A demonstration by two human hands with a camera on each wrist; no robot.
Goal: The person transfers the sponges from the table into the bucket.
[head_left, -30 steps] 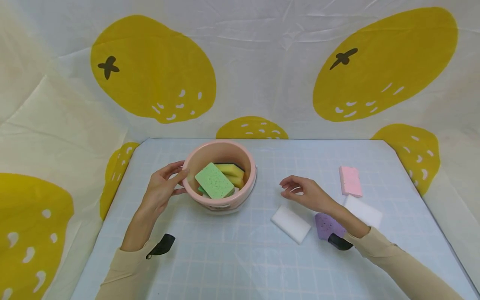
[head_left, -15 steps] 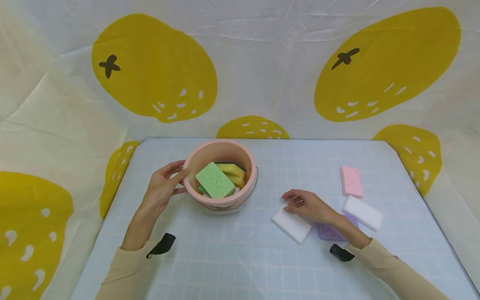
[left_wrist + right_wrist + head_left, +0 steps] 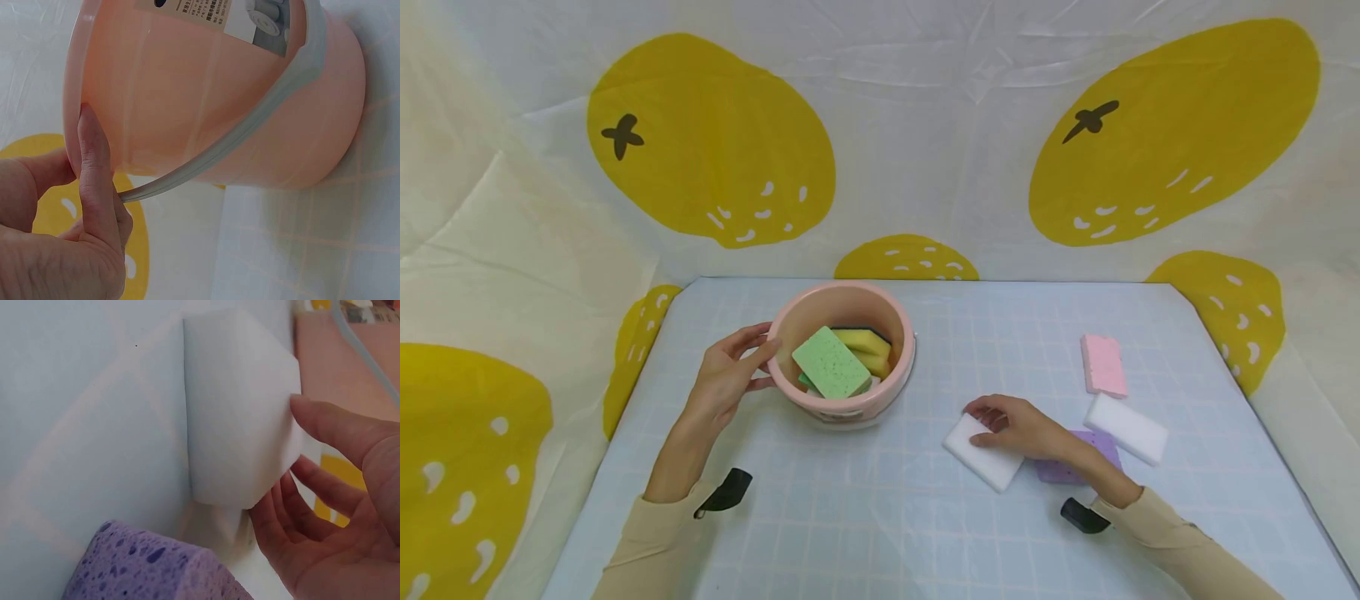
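My left hand (image 3: 722,379) grips the rim of a pink bucket (image 3: 187,100), thumb over the rim and fingers along the outside. The bucket has a grey handle (image 3: 219,150) hanging down its side. Inside it a speckled green sponge (image 3: 831,362) lies on top, beside a yellow sponge (image 3: 865,346) with a dark backing; other pieces are partly covered. My right hand (image 3: 1018,429) is at a white melamine sponge (image 3: 240,412) on the table, thumb on its face and fingers curled at its far edge.
Just right of the white sponge lies a porous purple sponge (image 3: 137,569), partly under my right wrist. Beyond it are a second white sponge (image 3: 1126,427) and a pink sponge (image 3: 1103,365). A fruit-printed sheet (image 3: 925,150) rises behind the table (image 3: 850,517).
My right hand has come down and toward me onto the white sponge, its thumb now over the face. The left hand keeps its hold on the bucket's rim.
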